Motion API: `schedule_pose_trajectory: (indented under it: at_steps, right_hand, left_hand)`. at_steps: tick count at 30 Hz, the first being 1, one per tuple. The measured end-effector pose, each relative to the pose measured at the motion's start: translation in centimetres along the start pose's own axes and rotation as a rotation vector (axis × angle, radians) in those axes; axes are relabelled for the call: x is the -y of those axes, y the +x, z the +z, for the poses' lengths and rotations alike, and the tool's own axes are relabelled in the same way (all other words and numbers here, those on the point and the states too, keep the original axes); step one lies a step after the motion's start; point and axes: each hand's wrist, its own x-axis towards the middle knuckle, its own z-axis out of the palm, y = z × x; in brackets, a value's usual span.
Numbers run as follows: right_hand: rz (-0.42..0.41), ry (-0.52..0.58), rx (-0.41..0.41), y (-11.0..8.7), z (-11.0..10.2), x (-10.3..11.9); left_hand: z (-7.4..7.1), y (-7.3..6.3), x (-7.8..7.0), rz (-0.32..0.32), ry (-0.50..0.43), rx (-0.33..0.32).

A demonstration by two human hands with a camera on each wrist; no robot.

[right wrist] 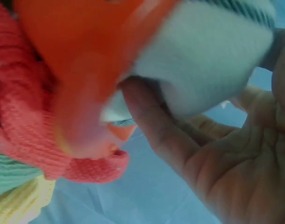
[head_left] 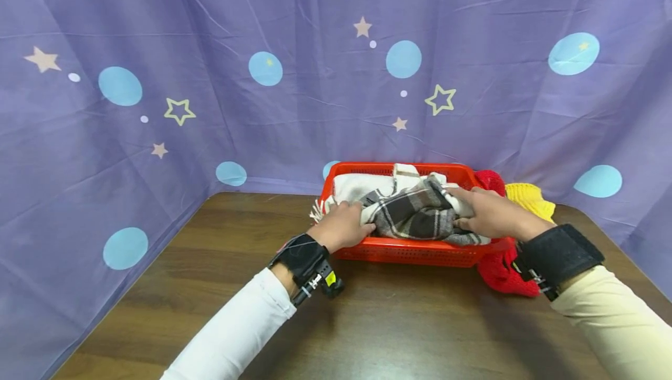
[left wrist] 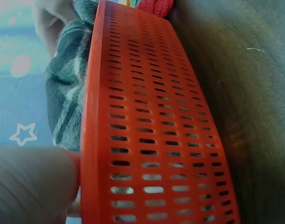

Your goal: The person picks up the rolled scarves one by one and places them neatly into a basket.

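Soft glare and shadows lie on the table (head_left: pixel 420 321); the right wrist view blurs the basket (right wrist: pixel 86 79).

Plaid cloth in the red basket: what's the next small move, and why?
I'd probably tuck the white fringe inward with the left hand: it hangs over the left edge of the red basket, close to that hand, while the right hand grips the plaid cloth.

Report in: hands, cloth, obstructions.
Right hand grips plaid cloth in red basket. Left hand at near left corner, grip unclear. Red knitwear beside basket's right end, nothing apparently blocking.
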Motion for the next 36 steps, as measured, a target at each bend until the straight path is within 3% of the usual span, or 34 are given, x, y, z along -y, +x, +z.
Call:
schedule_pose_trajectory:
  at_steps: [6, 9, 11, 14, 16, 18, 20, 23, 26, 32, 36]
  right_hand:
    - [-0.033, 0.039, -0.011, -0.4, 2.0, -1.0]
    - [-0.062, 0.048, -0.035, -0.4, 2.7, -1.3]
    - [-0.079, 0.047, -0.061, -0.5, 3.0, -1.4]
    - [-0.079, 0.027, -0.115, -0.7, 3.6, -1.6]
    - [-0.058, 0.029, -0.153, -0.8, 4.1, -1.5]
    - [-0.008, 0.015, -0.194, -1.0, 4.5, -1.4]
    - [0.055, 0.017, -0.219, -1.2, 4.8, -1.3]
    - [0.127, 0.015, -0.236, -1.5, 5.3, -1.4]
    - [0.135, 0.031, -0.252, -1.8, 5.7, -1.7]
    - [0.081, -0.007, -0.315, -2.3, 6.2, -2.3]
    - [0.082, -0.008, -0.333, -2.3, 6.5, -2.4]
  left_hand:
    - [0.8, 0.2, 1.1, 0.044, -0.062, 0.043]
    - [1.0, 0.2, 1.5, 0.068, -0.081, 0.022]
    - [1.2, 0.2, 1.8, 0.102, -0.061, -0.056]
    - [1.7, 0.3, 2.3, 0.19, 0.018, -0.272]
    - [1.9, 0.4, 2.7, 0.208, 0.079, -0.403]
    - [2.0, 0.4, 3.1, 0.192, 0.088, -0.453]
    - [2.1, 0.4, 3.3, 0.141, 0.048, -0.41]
    - [2.2, 0.3, 3.4, 0.082, -0.032, -0.283]
    - [2.4, 0.3, 3.4, 0.072, -0.053, -0.196]
    - [2.7, 0.4, 3.3, 0.068, 0.005, -0.17]
    - [2.9, 0.3, 3.4, 0.049, -0.012, -0.185]
